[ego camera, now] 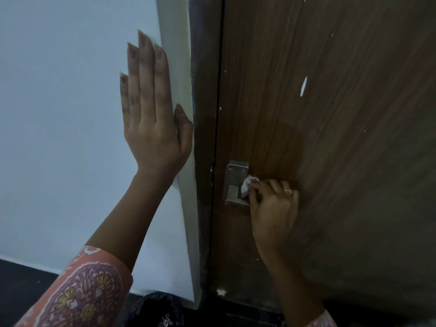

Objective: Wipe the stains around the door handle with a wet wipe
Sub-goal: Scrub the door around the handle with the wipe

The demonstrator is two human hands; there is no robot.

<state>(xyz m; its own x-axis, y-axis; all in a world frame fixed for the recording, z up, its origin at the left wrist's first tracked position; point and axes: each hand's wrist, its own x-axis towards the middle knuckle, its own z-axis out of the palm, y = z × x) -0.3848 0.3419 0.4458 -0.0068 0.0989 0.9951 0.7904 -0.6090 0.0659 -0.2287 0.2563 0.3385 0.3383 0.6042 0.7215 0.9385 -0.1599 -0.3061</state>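
Patterned sleeve [80, 291]; wet wipe [246, 186] at right hand's [273, 208] fingertips.

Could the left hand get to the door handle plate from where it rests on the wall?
Probably yes: the left hand lies flat on the wall, holding nothing, and only the door frame separates it from the handle plate, though the right hand crowds it.

Left hand [151, 114] flat and upright, fingers together and extended, up and left of the door handle [236, 182], forearm sleeved, right hand [273, 206] just right of the handle, fingers pinched on a crumpled wet wipe [246, 185]
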